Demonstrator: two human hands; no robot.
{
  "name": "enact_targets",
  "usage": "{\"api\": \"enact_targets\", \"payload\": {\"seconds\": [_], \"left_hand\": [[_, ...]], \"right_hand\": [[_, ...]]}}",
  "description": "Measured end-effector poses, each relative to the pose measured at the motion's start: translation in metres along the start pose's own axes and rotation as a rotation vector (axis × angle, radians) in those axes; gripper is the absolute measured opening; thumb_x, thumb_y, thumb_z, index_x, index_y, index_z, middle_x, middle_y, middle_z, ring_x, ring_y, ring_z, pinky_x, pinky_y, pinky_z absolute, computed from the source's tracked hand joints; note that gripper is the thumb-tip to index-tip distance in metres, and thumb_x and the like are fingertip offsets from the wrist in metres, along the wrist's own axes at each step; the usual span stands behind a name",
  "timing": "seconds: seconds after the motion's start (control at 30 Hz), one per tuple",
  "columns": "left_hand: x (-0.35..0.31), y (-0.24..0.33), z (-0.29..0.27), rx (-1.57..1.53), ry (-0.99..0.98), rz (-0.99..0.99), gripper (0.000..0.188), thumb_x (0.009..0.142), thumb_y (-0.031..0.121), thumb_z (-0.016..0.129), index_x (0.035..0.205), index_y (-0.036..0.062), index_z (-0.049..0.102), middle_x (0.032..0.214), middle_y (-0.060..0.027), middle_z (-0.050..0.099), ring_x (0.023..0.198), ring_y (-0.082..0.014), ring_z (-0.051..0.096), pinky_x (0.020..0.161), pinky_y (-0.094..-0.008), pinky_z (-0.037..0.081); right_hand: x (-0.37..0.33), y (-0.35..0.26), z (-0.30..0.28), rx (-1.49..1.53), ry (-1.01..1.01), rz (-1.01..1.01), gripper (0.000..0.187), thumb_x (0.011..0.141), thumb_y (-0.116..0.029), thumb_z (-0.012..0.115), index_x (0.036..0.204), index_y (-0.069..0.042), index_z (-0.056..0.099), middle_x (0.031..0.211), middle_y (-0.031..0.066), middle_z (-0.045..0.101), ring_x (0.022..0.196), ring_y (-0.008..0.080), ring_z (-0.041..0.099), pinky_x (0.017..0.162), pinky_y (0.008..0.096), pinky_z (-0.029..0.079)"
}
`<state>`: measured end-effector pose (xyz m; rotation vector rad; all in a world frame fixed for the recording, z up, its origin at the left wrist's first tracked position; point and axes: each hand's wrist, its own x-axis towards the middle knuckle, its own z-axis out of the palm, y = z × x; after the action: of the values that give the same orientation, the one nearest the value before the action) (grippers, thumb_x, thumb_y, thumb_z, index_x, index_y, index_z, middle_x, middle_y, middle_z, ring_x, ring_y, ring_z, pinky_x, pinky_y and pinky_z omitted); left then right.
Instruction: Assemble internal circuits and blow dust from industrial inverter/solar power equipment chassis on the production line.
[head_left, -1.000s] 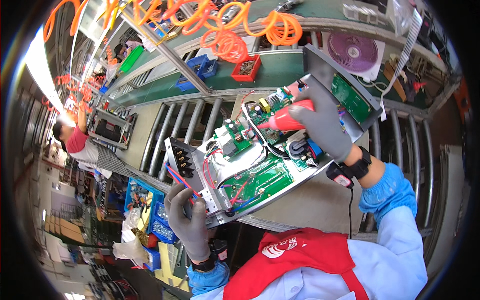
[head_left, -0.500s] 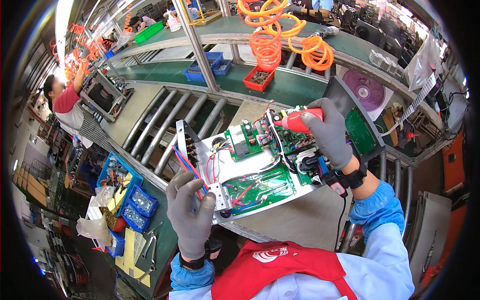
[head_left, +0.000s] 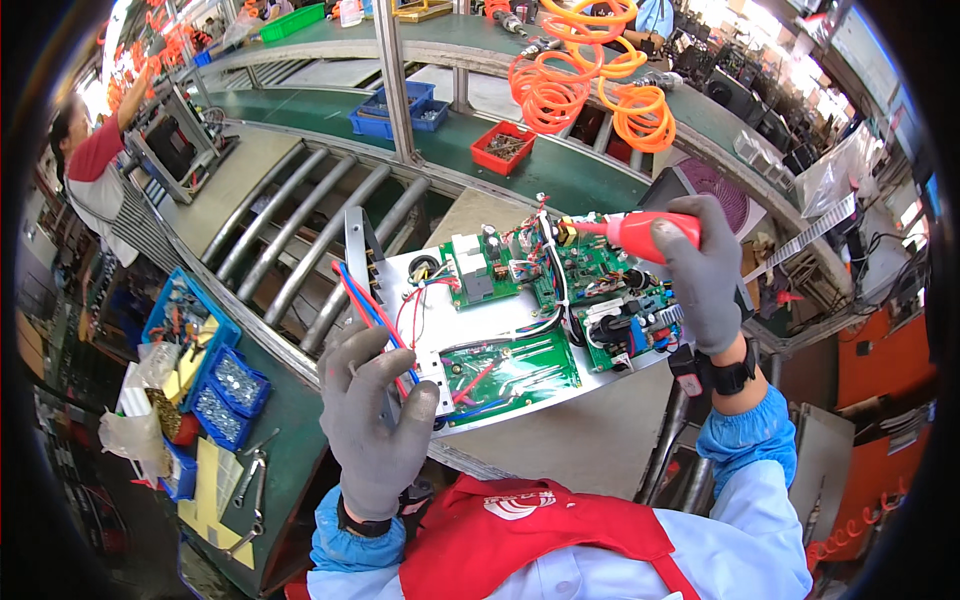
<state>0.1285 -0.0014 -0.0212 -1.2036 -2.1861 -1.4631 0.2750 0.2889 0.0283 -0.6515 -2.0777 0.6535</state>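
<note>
My right hand (head_left: 706, 275), in a grey glove, is closed around a red squeeze bottle (head_left: 648, 236). Its thin nozzle points left, at a small yellow component (head_left: 567, 233) by the far edge of the circuit boards. These green boards (head_left: 510, 375) sit in a silver metal chassis (head_left: 415, 318), joined by white cable bundles and red and blue wires (head_left: 366, 305). At the chassis's near left corner, beside a white terminal block (head_left: 434, 377), rests my gloved left hand (head_left: 375, 420), fingers apart and slightly bent. Its fingertips touch the end plate and wires.
Metal rollers (head_left: 318, 235) run beyond the chassis. On the left bench are blue bins of screws (head_left: 228, 400) and wrenches (head_left: 258, 490). A red bin (head_left: 502, 148) and coiled orange hoses (head_left: 560, 90) are at the back. Another person (head_left: 95, 180) works at far left.
The bottle's nozzle has moved from beside the white cable bundle to the yellow component. My right hand now covers more of the black panel behind it. The view has shifted; my left hand stays at the corner.
</note>
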Motion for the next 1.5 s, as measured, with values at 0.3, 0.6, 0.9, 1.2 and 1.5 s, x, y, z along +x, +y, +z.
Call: {"api": "enact_targets", "payload": {"seconds": [0.3,0.6,0.9,1.2,1.5], "left_hand": [[-0.009,-0.017,-0.004,-0.019,-0.01,0.138,0.027,0.071,0.018,0.074,0.096,0.0088,0.067,0.11,-0.0099,0.061,0.114,-0.0345,0.053,0.094,-0.0457,0.043],[-0.012,-0.032,-0.009,-0.016,-0.063,0.259,0.03,0.07,0.019,0.072,0.099,0.0101,0.068,0.113,-0.0115,0.06,0.116,-0.0349,0.052,0.097,-0.0469,0.041],[-0.009,-0.041,-0.008,-0.052,-0.062,0.295,0.031,0.071,0.028,0.071,0.098,0.0127,0.069,0.113,-0.0073,0.062,0.113,-0.0303,0.053,0.095,-0.0451,0.037],[-0.009,-0.042,-0.008,-0.058,-0.068,0.295,0.029,0.07,0.028,0.07,0.096,0.0134,0.067,0.112,-0.0067,0.061,0.112,-0.0287,0.053,0.094,-0.0446,0.037],[-0.011,-0.042,-0.007,-0.062,-0.052,0.292,0.03,0.069,0.027,0.07,0.095,0.0136,0.067,0.111,-0.0065,0.061,0.113,-0.028,0.053,0.095,-0.0444,0.036]], "right_hand": [[0.004,-0.068,0.041,-0.323,-0.139,-0.501,0.021,0.076,-0.018,0.07,0.092,-0.006,0.063,0.082,0.0127,0.064,0.069,0.0316,0.065,0.061,0.0387,0.051],[0.006,-0.086,0.083,-0.586,-0.226,-0.57,0.016,0.075,-0.02,0.067,0.079,-0.009,0.057,0.071,0.0103,0.056,0.062,0.0319,0.06,0.054,0.042,0.048],[0.005,-0.089,0.092,-0.655,-0.244,-0.548,0.015,0.076,-0.02,0.068,0.078,-0.01,0.057,0.071,0.0099,0.056,0.06,0.0319,0.059,0.053,0.0414,0.047],[0.005,-0.086,0.095,-0.647,-0.238,-0.557,0.016,0.075,-0.02,0.068,0.081,-0.009,0.059,0.072,0.0101,0.057,0.06,0.0324,0.06,0.053,0.0415,0.047],[0.015,-0.087,0.101,-0.686,-0.285,-0.581,0.016,0.076,-0.021,0.066,0.084,-0.009,0.06,0.074,0.0112,0.059,0.066,0.0324,0.062,0.055,0.0429,0.048]]}}
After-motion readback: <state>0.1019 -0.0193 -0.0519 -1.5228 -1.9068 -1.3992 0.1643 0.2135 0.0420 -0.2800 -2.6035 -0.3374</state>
